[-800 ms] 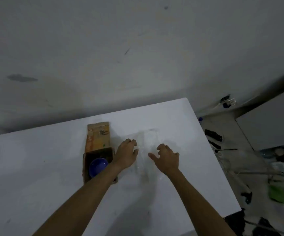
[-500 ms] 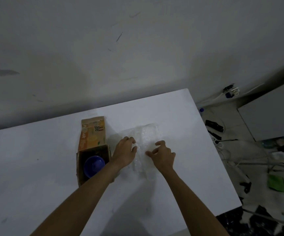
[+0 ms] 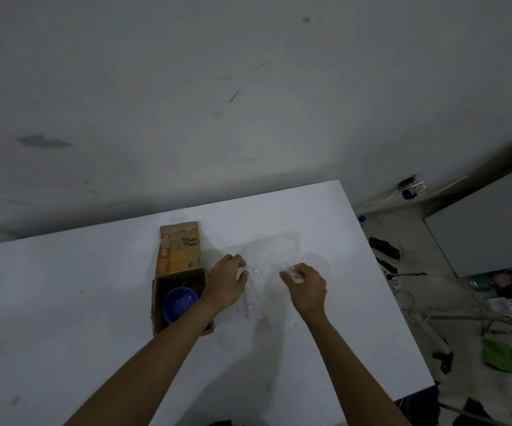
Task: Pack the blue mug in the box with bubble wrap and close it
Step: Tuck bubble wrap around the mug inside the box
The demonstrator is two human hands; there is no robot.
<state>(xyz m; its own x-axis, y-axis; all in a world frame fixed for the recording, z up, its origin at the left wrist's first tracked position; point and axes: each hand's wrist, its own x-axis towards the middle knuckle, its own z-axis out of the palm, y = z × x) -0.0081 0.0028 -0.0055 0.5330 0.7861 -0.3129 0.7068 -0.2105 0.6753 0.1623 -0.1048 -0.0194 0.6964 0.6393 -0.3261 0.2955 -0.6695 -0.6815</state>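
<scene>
A small cardboard box (image 3: 158,298) stands open on the white table (image 3: 64,302), its orange printed flap (image 3: 178,250) folded back toward the wall. The blue mug (image 3: 177,304) sits inside the box, rim up. Right of the box a clear sheet of bubble wrap (image 3: 268,272) lies on the table, partly bunched. My left hand (image 3: 226,284) pinches the sheet's left edge, and its forearm crosses over the box's right side. My right hand (image 3: 305,285) is curled on the sheet's middle, with wrap gathered under the fingers.
A grey wall rises right behind the table. The table's right edge (image 3: 396,302) drops to a floor littered with cables (image 3: 402,273), a dark power strip (image 3: 383,245) and a green item (image 3: 498,355).
Both hands closed from resting spread on the bubble wrap to pinching it, and the sheet has bunched up between them. The box and mug stayed put.
</scene>
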